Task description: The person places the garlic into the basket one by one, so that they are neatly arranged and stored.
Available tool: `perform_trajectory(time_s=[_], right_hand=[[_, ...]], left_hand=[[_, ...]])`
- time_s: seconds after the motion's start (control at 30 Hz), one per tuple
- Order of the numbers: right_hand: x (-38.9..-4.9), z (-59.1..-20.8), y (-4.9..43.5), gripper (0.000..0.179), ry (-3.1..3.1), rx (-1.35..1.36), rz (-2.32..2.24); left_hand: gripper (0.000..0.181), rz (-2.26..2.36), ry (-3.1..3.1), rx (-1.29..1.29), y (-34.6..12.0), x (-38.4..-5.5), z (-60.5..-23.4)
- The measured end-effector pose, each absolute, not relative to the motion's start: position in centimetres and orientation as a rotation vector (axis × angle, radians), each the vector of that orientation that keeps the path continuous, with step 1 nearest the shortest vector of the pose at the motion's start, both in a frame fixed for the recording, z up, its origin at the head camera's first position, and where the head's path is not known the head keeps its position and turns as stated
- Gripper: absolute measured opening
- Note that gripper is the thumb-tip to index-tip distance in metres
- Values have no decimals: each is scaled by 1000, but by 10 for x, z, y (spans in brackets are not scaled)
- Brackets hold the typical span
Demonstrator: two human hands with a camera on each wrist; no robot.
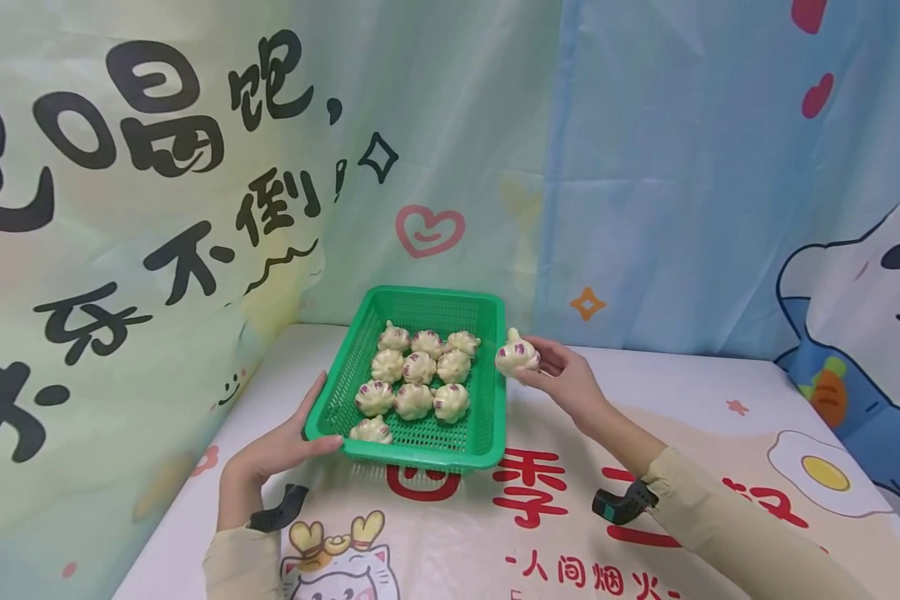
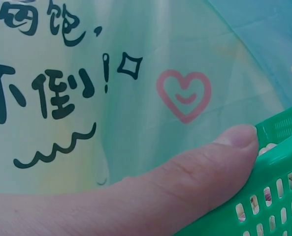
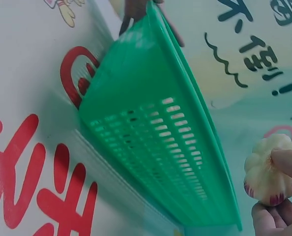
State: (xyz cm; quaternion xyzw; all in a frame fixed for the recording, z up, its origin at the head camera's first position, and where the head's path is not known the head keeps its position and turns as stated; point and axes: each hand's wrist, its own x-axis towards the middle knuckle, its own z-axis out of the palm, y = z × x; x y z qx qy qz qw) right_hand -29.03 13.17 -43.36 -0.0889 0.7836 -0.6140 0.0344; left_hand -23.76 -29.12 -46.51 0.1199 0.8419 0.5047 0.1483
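Note:
A green plastic basket point(image 1: 429, 457) stands on the table with several garlic bulbs point(image 1: 418, 367) laid in rows inside. The bulbs are cream with purple streaks. My left hand point(image 1: 281, 450) grips the basket's near left corner, its thumb point(image 2: 234, 147) over the rim in the left wrist view. At the right rim, my right hand point(image 1: 570, 379) holds one garlic bulb point(image 1: 517, 354) between thumb and fingers. The right wrist view shows this bulb point(image 3: 270, 169) beside the basket's pierced wall point(image 3: 150, 132), root side toward the thumb.
The table is covered by a printed cloth point(image 1: 450, 542) with red characters and a cartoon cat. A patterned curtain point(image 1: 450, 150) hangs right behind the table and along its left side. Each wrist wears a dark strap device point(image 1: 624, 503).

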Motion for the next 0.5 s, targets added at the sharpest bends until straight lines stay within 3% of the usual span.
perform_trajectory(time_s=[0.5], right_hand=[[-288, -428, 88, 60, 2353, -444, -1725]], left_hand=[[104, 1449, 2420, 347, -293, -239, -467]])
